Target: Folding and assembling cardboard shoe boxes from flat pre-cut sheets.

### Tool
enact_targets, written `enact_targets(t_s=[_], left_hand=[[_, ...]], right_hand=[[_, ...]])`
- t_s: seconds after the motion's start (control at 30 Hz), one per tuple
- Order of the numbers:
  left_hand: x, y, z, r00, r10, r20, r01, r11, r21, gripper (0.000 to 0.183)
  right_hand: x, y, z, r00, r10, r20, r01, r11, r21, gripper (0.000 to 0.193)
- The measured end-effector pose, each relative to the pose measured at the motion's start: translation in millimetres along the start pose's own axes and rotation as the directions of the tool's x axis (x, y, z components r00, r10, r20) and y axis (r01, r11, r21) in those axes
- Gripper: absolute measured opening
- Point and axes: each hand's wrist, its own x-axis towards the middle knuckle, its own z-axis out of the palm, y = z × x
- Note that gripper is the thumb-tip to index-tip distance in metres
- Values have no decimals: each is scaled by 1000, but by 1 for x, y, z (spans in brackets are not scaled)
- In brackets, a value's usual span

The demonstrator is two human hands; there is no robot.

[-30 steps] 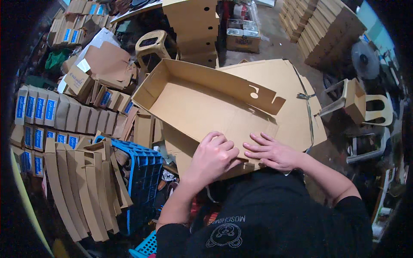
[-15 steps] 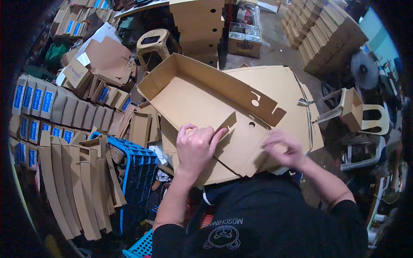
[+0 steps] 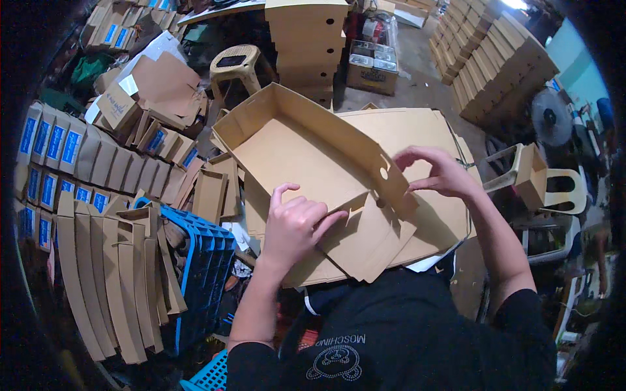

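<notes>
A tan cardboard box, part folded, lies before me with its far and side walls upright and its near end flap spread flat. My left hand is closed over the near-left wall, thumb along its end, index finger raised. Against the outside of the right wall rests my right hand, its fingers apart and curved; the fingertips are partly hidden behind the cardboard. That wall's end, with a round hole, bends inward toward the flap.
Under the box is a stack of flat cardboard sheets. A blue plastic crate and long folded cardboard pieces stand on the left. Beyond are a stool and tall box stacks. Plastic chairs are at the right.
My right hand has moved up and away from me, from above the flap to the right wall's outside. The wall's end has swung inward. My left hand stays nearly in place.
</notes>
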Motion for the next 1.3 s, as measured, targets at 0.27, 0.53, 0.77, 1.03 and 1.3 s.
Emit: enact_targets(t_s=[0.27, 0.53, 0.77, 1.03, 1.3], left_hand=[[1, -20, -27, 971, 34, 235, -29, 999, -27, 39], [-3, -56, -73, 1000, 3, 5, -1, 932, -363, 16], [-5, -63, -99, 986, 12, 163, 55, 915, -399, 18], [-1, -42, -62, 967, -142, -210, 57, 930, -363, 16], [-2, -46, -56, 884, -290, -367, 121, 900, -420, 27]], right_hand=[[38, -19, 1, 841, -439, 316, 539, 640, -547, 54], [49, -28, 17, 841, -541, -26, 505, 801, -323, 38], [51, -26, 16, 844, -521, -130, 489, 845, -215, 35], [38, -65, 70, 829, -550, -104, 385, 694, -609, 35], [20, -72, 81, 876, -472, -99, 302, 697, -651, 31]])
